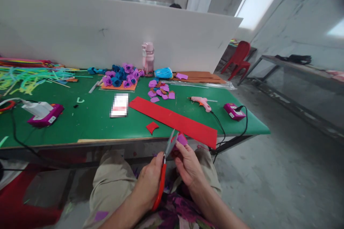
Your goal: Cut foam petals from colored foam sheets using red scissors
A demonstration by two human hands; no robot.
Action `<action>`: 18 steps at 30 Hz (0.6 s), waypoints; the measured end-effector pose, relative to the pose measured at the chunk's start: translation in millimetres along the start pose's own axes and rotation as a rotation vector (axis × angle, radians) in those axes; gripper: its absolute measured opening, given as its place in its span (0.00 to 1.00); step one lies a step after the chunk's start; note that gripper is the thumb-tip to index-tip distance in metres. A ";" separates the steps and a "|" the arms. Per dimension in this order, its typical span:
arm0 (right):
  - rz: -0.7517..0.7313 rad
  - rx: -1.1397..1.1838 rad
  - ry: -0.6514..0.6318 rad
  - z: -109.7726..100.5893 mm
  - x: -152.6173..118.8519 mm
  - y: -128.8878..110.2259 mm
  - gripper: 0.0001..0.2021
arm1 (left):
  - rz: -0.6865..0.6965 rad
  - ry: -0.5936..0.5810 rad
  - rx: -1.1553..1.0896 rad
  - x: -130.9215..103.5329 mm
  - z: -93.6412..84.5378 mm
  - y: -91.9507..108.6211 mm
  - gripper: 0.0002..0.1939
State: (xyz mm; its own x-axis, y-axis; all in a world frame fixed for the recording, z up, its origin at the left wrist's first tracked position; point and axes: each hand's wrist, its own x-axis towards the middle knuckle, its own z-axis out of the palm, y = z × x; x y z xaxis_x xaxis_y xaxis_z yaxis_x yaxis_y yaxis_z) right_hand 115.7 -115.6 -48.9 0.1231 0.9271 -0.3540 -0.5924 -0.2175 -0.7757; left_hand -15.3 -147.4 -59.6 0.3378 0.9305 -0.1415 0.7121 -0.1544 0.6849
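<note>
Scissors with red handles (160, 188) are held by my left hand (149, 177), which is closed around them. Their blades point away from me and are slightly apart. My right hand (188, 164) pinches a small purple foam piece (182, 139) with some red material against it, right beside the blades. Just beyond both hands, a long red foam strip (172, 118) lies slantwise on the green table (102, 128). A small red cut piece (152, 127) rests near the table's front edge. Farther back is a pile of purple, brown and red petal-shaped pieces (162, 92).
Purple and blue foam flowers (120, 76) sit at the back, beside a pink bottle (148, 59) and a blue packet (163, 73). A pink glue gun (201, 103) and a purple power socket (234, 111) with trailing cords lie right. Colourful strips (32, 77) fill the far left.
</note>
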 end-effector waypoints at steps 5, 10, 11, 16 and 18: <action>-0.007 0.031 -0.004 -2.0 0.4 0.7 0.09 | -0.037 -0.012 -0.049 1.5 2.9 1.4 0.30; -0.011 0.009 -0.002 -4.0 0.3 1.6 0.08 | -0.007 0.012 -0.062 2.3 5.6 -2.4 0.29; -0.014 -0.005 -0.003 -4.2 0.4 1.6 0.08 | -0.003 0.007 -0.058 2.2 4.9 -2.2 0.28; -0.006 -0.001 -0.006 -5.0 1.3 2.0 0.08 | 0.000 -0.049 -0.019 0.8 -2.4 1.0 0.25; -0.001 0.002 -0.014 -5.1 1.6 2.7 0.08 | -0.001 -0.052 -0.019 0.5 -3.3 0.1 0.23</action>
State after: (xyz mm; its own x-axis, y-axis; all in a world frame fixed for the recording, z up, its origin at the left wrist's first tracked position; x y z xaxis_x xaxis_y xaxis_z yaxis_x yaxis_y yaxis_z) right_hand 118.3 -116.3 -54.2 0.1123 0.9314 -0.3462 -0.5940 -0.2164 -0.7748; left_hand -17.1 -145.9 -57.2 0.3689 0.9120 -0.1791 0.7007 -0.1463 0.6983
